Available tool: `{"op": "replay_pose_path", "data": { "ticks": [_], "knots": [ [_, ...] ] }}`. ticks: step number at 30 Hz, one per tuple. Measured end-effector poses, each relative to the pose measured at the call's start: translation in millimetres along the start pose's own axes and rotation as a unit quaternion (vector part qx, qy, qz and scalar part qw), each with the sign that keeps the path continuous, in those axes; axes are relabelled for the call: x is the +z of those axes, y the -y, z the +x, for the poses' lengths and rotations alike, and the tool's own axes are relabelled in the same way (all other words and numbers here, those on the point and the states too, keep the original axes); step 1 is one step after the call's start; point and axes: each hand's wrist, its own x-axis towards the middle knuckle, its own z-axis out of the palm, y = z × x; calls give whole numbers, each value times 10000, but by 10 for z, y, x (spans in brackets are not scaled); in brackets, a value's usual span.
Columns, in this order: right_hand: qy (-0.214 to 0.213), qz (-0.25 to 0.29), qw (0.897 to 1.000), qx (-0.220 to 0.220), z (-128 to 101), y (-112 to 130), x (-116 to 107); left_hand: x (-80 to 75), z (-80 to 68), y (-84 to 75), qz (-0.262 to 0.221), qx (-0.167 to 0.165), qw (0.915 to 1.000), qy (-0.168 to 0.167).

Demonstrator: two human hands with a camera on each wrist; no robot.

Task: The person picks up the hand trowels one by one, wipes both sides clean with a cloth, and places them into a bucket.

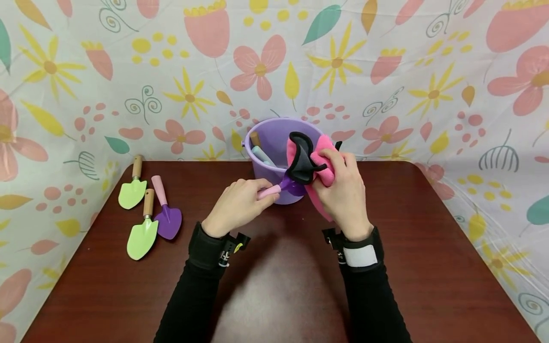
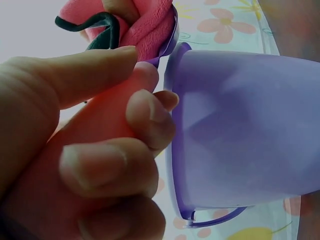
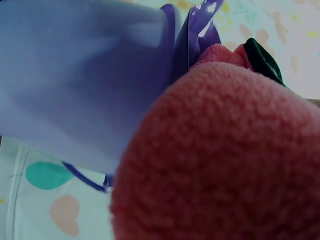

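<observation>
My left hand [image 1: 240, 202] grips the pink handle [image 1: 269, 191] of a small purple trowel [image 1: 293, 186], held just in front of a purple bucket [image 1: 274, 143]. My right hand [image 1: 339, 188] holds a pink cloth [image 1: 321, 164] with black edging bunched over the trowel's blade. In the left wrist view my fingers [image 2: 145, 115] curl round the pink handle [image 2: 95, 130], with the cloth [image 2: 145, 30] above and the bucket [image 2: 245, 130] to the right. The right wrist view is mostly filled by the cloth [image 3: 225, 155], beside the bucket [image 3: 80, 75] and the purple blade [image 3: 202, 25].
Inside the bucket stand two more tool handles [image 1: 257, 147]. At the left of the dark brown table [image 1: 274, 286] lie two green trowels [image 1: 133, 190] [image 1: 143, 231] and a purple one [image 1: 167, 216]. A flowered sheet [image 1: 274, 62] backs and flanks the table.
</observation>
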Motion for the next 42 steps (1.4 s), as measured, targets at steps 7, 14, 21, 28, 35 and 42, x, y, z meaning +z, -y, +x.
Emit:
{"op": "replay_pose_path", "data": {
  "ticks": [7,14,21,28,35,42],
  "knots": [
    [-251,-102,9993,271,54,-125,-98,-22,-1,-4,26,-54,10000,-31],
    [-569,-125,9972,468,49,-245,-193,-20,-8,20,36,-128,9999,5],
    [-711,96,9972,226,76,-280,-267,-46,-4,27,-9,-173,9998,-99],
    [-561,360,9977,-96,69,-205,-273,-44,2,31,-210,-205,9995,-143],
    [-24,424,9990,-163,21,-95,-188,-4,13,44,-369,-169,9986,-347],
    [300,201,9991,-243,-17,25,-52,32,23,6,-617,-203,9966,-504]
  ]
}}
